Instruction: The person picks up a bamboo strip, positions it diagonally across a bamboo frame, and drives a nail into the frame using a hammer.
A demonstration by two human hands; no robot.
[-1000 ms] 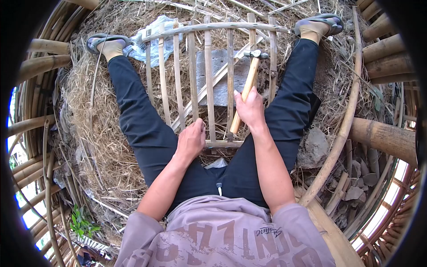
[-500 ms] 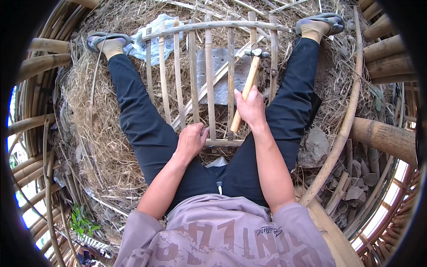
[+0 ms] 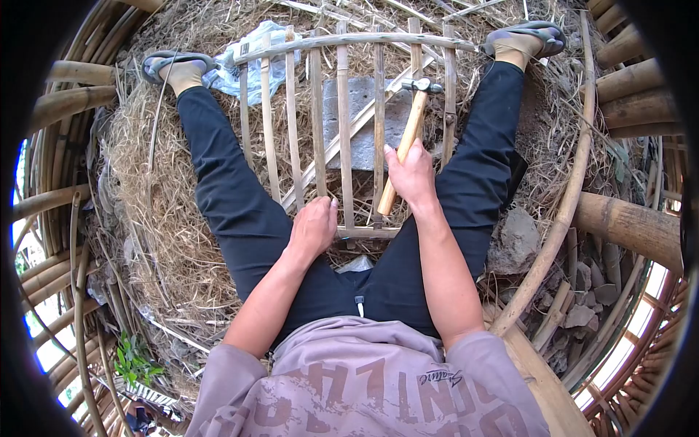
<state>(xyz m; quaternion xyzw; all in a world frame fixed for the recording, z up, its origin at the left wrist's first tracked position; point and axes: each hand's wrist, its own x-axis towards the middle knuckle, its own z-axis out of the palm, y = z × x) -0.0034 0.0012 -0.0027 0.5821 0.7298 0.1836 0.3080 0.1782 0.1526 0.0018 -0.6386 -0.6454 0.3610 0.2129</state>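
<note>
A bamboo slatted frame (image 3: 343, 116) lies between my outstretched legs, with upright slats joined to a curved rail at the far end and a short rail near me. My left hand (image 3: 314, 227) is closed at the near rail, by the foot of a slat; the fingers curl under, so what they grip is partly hidden. In my right hand (image 3: 412, 175) is a hammer (image 3: 405, 143), held by its wooden handle with the metal head pointing away from me. The hammer sits over the right-hand slats. Beneath the slats rests a grey stone block (image 3: 360, 120).
Dry straw (image 3: 175, 211) covers the ground. A clear plastic bag (image 3: 255, 62) lies near my left foot. Rocks (image 3: 515, 244) and a long curved bamboo pole (image 3: 575, 189) are right of my leg. Bamboo walls (image 3: 62, 204) curve around both sides.
My left hand has shifted slightly, its thumb and knuckles moving a little upward at the near rail. The slats have moved very slightly. My right hand and the hammer stay almost still.
</note>
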